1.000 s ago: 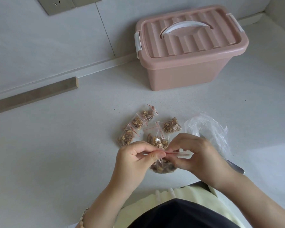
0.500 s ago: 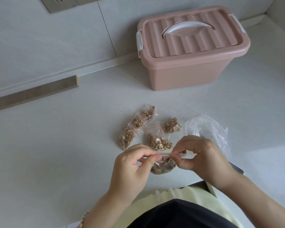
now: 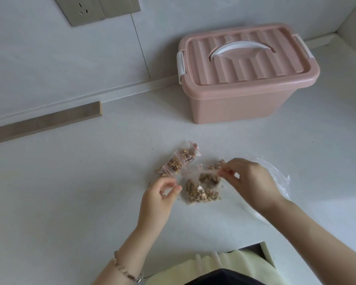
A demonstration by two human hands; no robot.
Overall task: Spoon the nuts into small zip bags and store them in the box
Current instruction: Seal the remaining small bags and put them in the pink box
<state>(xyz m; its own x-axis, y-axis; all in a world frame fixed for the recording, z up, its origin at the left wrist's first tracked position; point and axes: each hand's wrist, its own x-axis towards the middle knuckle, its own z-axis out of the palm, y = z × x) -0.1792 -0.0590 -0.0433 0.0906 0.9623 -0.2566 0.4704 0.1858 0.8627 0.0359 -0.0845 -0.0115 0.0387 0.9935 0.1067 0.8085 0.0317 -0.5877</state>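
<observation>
A pink box (image 3: 240, 99) with a white handle stands at the back right, its lid on. Several small zip bags of nuts (image 3: 179, 161) lie in a cluster on the white counter (image 3: 70, 182). My right hand (image 3: 251, 182) pinches the top strip of one filled zip bag (image 3: 209, 178), which hangs over another filled bag (image 3: 199, 194) on the counter. My left hand (image 3: 160, 197) hovers beside it with fingers loosely curled, holding nothing. A large clear plastic bag (image 3: 275, 171) lies behind my right hand.
A wooden strip (image 3: 45, 122) lies along the wall at the left. A wall socket (image 3: 86, 11) sits above it. The counter's front edge has a notch (image 3: 261, 251) near my body.
My left hand has let go of the bag's strip and moved left. My right hand has carried the bag forward over the cluster.
</observation>
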